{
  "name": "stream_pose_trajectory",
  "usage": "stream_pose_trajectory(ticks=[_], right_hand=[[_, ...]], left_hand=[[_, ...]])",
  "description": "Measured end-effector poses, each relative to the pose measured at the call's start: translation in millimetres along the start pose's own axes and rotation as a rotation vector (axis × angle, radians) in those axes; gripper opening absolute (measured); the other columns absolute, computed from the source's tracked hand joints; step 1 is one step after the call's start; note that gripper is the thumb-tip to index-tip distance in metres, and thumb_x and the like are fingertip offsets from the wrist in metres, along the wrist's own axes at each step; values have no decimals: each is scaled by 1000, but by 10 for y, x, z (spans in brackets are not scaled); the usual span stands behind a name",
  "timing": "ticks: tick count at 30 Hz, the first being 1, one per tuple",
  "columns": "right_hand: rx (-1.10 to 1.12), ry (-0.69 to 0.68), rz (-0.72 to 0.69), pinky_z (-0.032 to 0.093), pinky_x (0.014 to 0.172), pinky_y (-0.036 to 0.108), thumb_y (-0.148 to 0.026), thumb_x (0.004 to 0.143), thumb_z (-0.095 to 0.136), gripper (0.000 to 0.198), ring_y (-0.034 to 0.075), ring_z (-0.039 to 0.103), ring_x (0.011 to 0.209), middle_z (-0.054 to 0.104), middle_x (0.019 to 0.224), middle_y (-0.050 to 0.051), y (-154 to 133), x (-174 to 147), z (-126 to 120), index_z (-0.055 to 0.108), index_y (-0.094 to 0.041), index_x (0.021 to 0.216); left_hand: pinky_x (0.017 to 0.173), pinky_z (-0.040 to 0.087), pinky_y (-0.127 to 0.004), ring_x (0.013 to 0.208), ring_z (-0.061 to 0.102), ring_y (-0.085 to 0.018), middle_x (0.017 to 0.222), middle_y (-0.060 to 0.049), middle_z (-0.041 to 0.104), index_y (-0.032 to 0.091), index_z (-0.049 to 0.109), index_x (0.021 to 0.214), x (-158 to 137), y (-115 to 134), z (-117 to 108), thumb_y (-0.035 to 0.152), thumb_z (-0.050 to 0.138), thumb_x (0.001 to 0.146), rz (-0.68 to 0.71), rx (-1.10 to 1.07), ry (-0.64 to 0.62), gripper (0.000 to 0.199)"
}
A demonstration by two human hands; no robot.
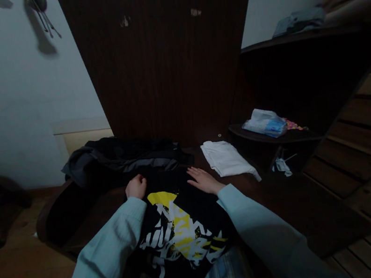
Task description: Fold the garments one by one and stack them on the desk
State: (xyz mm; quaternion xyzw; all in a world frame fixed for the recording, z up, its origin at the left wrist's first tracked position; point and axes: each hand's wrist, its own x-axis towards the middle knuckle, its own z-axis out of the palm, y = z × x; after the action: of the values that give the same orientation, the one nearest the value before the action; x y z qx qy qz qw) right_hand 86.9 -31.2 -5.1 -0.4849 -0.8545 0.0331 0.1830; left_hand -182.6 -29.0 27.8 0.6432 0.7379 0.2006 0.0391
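A black T-shirt [185, 224] with a yellow and white print lies spread before me, its lower part draped toward my lap. My left hand [136, 186] is at its upper left edge, fingers curled in on the dark fabric. On the upper right part of the shirt my right hand [204, 181] lies flat, fingers stretched out. Just right of that hand rests a folded white cloth [227, 158]. Behind the shirt is a heap of black and grey clothes [117, 157].
The clothes lie on a dark wooden bench [52, 223] against a tall brown panel [166, 66]. To the right, a corner shelf [237, 132] holds a white and blue plastic packet [264, 123]. A wooden slatted structure [367, 141] stands at far right.
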Motion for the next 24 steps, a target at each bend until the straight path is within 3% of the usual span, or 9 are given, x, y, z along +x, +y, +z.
stream_pose_trajectory(ticks=[4,7,15,19,24], right_hand=[[-40,-74,24,24,103,38,-38,86,35,49,22,28,126,37,134,13,45,10,-25,41,-10,126],[-64,-118,27,22,104,39,-42,86,29,54,21,25,127,33,136,13,84,9,-57,36,-9,128],[-90,-161,30,21,104,39,-54,85,17,64,20,22,128,28,138,10,135,5,-60,32,-12,131],[-78,-146,28,21,104,39,-54,85,18,64,20,23,128,31,138,11,150,5,-44,33,-13,131],[-67,-138,35,21,104,39,-53,85,21,63,21,24,128,31,137,11,170,11,-37,34,-12,130]], left_hand=[[74,41,-29,87,54,-21,88,-9,60,18,59,83,-49,31,94,22,38,76,372,55,-7,23],[81,41,-31,91,52,-21,94,-8,58,18,59,93,-75,30,167,25,38,78,536,68,-27,27],[93,36,-36,107,47,-24,114,-12,52,13,53,112,-59,-18,255,39,42,80,575,33,-52,43],[92,38,-37,105,48,-23,112,-10,53,15,55,110,-64,-18,265,40,44,79,586,25,-36,41],[88,40,-33,99,51,-21,105,-9,56,16,59,100,-41,-24,254,29,43,80,555,12,-40,28]])
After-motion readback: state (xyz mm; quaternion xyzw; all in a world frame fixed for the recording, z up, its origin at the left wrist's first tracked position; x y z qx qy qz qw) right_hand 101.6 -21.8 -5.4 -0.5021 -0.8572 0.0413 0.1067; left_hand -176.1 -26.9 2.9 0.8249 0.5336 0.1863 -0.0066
